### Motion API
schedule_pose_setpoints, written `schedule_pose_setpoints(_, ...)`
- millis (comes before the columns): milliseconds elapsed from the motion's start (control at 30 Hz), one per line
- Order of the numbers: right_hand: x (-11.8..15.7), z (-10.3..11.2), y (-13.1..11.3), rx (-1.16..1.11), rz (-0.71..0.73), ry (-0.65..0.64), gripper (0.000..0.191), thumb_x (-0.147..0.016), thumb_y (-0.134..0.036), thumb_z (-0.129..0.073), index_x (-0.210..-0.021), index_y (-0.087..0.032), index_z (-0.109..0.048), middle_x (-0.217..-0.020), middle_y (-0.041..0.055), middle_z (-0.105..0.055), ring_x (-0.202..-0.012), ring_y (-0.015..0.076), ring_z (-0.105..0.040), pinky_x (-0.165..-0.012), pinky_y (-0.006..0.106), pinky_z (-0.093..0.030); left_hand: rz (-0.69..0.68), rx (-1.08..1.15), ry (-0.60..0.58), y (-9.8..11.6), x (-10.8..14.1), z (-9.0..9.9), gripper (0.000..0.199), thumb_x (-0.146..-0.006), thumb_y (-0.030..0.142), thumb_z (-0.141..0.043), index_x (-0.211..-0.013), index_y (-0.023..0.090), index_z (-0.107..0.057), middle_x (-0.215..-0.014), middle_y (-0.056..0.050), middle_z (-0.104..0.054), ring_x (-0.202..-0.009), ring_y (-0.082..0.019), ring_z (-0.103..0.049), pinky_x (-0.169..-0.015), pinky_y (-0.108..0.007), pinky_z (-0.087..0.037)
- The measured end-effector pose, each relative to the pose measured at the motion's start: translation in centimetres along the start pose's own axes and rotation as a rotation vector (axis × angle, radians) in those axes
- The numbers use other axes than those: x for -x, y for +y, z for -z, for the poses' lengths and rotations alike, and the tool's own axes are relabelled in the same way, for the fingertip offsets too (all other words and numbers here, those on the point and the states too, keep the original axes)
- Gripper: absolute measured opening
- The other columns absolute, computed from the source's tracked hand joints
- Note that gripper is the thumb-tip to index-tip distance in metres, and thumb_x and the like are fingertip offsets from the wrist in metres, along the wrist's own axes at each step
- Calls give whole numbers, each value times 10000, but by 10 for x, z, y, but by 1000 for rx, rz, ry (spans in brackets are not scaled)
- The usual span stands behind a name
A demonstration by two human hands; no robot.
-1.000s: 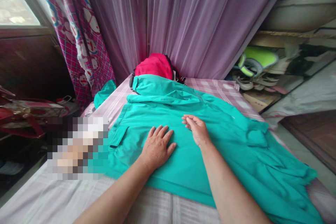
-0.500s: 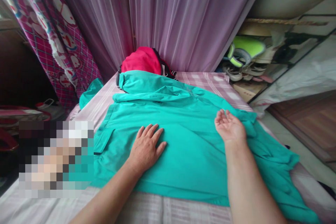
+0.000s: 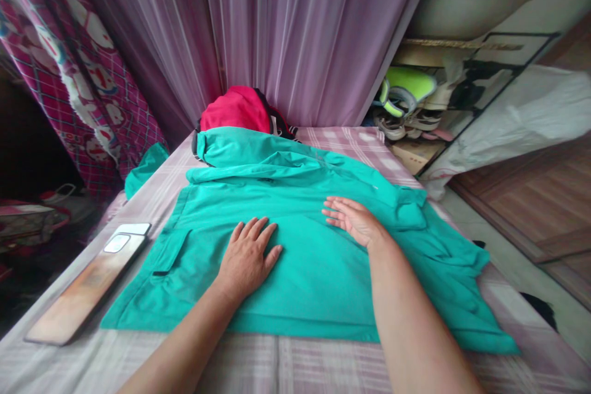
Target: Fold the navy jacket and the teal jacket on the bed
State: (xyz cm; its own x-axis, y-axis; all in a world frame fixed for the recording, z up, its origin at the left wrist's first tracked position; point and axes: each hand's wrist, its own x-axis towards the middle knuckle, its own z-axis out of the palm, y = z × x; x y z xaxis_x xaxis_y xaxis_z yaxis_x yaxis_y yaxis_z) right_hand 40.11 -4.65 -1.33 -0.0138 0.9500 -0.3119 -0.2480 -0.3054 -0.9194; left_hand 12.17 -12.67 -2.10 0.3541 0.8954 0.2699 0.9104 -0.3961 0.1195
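Observation:
A teal jacket (image 3: 305, 283) lies spread on a checked cloth (image 3: 323, 360), with a pocket flap (image 3: 173, 252) on its left part and loose folds along its far side. My left hand (image 3: 248, 257) rests palm down on the jacket, its fingers spread. Farther right, my right hand (image 3: 353, 220) is turned on its side over the jacket with its fingers stretched to the left and nothing in them. Whether the right hand touches the fabric I cannot tell.
A smartphone (image 3: 92, 283) lies left of the jacket. Behind it sits a red bag (image 3: 237, 109) against purple curtains (image 3: 295, 31). A rack at the right holds shoes (image 3: 392, 126) and a lime-green visor (image 3: 409, 86). A plastic bag (image 3: 517, 120) hangs beside it.
My right hand has moved left across the jacket and turned from palm up to sideways. My left hand keeps its place on the fabric. The view has shifted slightly right.

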Motion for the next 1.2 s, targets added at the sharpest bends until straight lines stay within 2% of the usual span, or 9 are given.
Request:
schedule_pose_setpoints(133,-19,36,6,162,263,432,220,-737,-275,-674,-944,-207,-703,-1043,71,-737,-1029,227,-675,-917,404,-560,-4,-1,13,-1,0,-2,516,-979,539,-399,-1384,265,-564,-1437,-73,-584,-1354,-293,-498,-1136,-526,-380)
schedule_pose_setpoints(267,-25,64,2,685,500,777,306,-766,-261,-557,-996,-168,-737,-1162,133,-706,-1160,283,-603,-1038,472,-462,0,1,16,-1,0,-3,521,-977,543,-402,-1387,264,-562,-1446,-72,-577,-1359,-293,-494,-1135,-525,-382)
schedule_pose_setpoints(333,-21,62,0,940,549,778,334,-803,-256,-511,-1020,-166,-749,-1202,144,-697,-1162,284,-600,-1028,443,-458,-1,2,16,-1,0,-3,524,-975,544,-405,-1388,262,-561,-1448,-74,-575,-1358,-294,-495,-1135,-525,-382)
schedule_pose_setpoints(467,-10,43,1,1328,452,564,364,-906,-309,-442,-1087,-238,-749,-1115,96,-742,-1031,255,-653,-929,386,-481,-8,-3,20,-3,0,-4,526,-975,543,-406,-1388,257,-563,-1447,-76,-576,-1354,-297,-500,-1134,-530,-384)
schedule_pose_setpoints(567,-7,38,5,1503,328,544,395,-925,-369,-462,-1215,-251,-704,-1320,113,-656,-1204,296,-574,-1008,457,-422,-15,-10,19,-3,0,-4,528,-978,540,-400,-1391,253,-562,-1449,-78,-573,-1356,-301,-497,-1133,-535,-383)
schedule_pose_setpoints(700,-7,40,8,1551,255,638,491,-955,-424,-423,-1358,-211,-607,-1473,148,-525,-1346,319,-455,-1084,517,-336,-16,-8,10,-4,0,-4,528,-977,538,-401,-1395,256,-558,-1448,-78,-574,-1361,-298,-492,-1136,-532,-378)
schedule_pose_setpoints(900,-5,32,-2,1529,306,512,417,-981,-356,-373,-1216,-233,-695,-1305,102,-662,-1168,256,-591,-996,394,-415,-3,-13,1,-3,-1,-3,537,-974,546,-399,-1395,253,-559,-1456,-77,-567,-1367,-300,-485,-1142,-537,-371)
schedule_pose_setpoints(1067,-4,27,2,1596,170,579,498,-992,-426,-385,-1398,-196,-559,-1510,143,-481,-1386,289,-416,-1110,485,-307,-9,-10,12,-2,-1,-3,529,-973,538,-406,-1392,254,-561,-1441,-81,-580,-1359,-300,-494,-1135,-542,-379)
schedule_pose_setpoints(1200,0,18,-6,1590,193,535,503,-995,-421,-362,-1384,-175,-565,-1483,149,-508,-1368,290,-434,-1103,473,-319,-8,-21,8,-3,-1,-3,530,-971,541,-409,-1388,253,-565,-1435,-83,-586,-1355,-298,-498,-1133,-538,-383)
